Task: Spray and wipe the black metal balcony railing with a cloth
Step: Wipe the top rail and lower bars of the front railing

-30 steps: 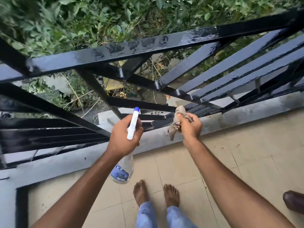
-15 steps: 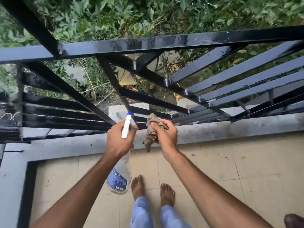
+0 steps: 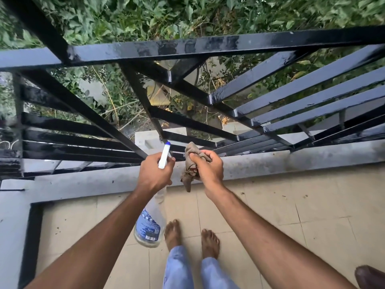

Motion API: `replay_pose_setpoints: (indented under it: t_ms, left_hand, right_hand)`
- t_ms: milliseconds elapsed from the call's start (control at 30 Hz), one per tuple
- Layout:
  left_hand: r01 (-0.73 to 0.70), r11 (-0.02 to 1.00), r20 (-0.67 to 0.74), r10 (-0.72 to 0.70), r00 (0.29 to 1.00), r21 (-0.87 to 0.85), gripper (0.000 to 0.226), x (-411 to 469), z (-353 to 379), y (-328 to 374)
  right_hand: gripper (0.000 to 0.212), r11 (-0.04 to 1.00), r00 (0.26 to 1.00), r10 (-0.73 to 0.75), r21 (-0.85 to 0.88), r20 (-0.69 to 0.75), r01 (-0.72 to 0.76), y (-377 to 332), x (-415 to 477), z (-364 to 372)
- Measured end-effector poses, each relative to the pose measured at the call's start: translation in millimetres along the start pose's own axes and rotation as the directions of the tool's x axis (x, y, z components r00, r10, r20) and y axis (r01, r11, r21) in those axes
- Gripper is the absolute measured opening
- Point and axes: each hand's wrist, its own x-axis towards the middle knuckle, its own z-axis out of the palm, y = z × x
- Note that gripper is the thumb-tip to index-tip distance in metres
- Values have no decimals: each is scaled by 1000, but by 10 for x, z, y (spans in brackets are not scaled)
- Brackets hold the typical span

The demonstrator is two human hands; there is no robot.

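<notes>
No readable text anywhere; spray bottle [image 3: 155,205] carries a blue label [image 3: 147,224] with white print and a barcode [image 3: 150,238], all too blurred and small to make out

Railing [image 3: 208,49] bars cross the upper frame. Wide openings at centre would admit a hand. Slats at centre right [image 3: 333,105] and centre left [image 3: 73,146] leave narrow gaps only. Grey kerb [image 3: 291,161] runs beneath. Tiled floor [image 3: 270,205] at right lies open, except a dark shoe [image 3: 370,276] in the lower right corner.
</notes>
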Motion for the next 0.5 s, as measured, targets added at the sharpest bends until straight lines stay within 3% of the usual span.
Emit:
replay_pose_setpoints:
  t_ms: [267, 500]
  left_hand:
    - [61, 992, 92, -52, 994, -107, 24, 148, 150, -53]
    - [95, 991, 135, -81, 987, -96, 23, 184, 284, -49]
  right_hand:
    - [45, 1000, 1000, 2, -26, -27, -3, -22, 59, 27]
    - [44, 1000, 999, 8, -21, -52, -10, 17, 100, -27]
